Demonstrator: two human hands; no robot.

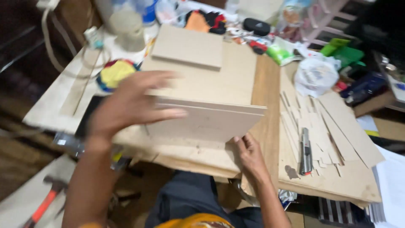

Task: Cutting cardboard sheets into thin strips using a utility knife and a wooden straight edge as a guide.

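Left hand (130,107), fingers spread open and blurred, lies flat against the upper board (206,120) of a stack at the bench centre, seemingly steadying it. Right hand (249,154) pinches the board's near edge. A utility knife (306,152) and offcut strips (325,135) lie right; smaller board (187,46) behind.

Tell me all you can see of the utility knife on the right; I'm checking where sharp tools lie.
The utility knife is slim, with a grey metallic-looking body and darker parts; whether its blade is out cannot be told. It lies flat, lengthwise toward the person, on thin pale board strips over a large board sheet. No hand touches it: the right hand rests apart on the stacked boards to its left.
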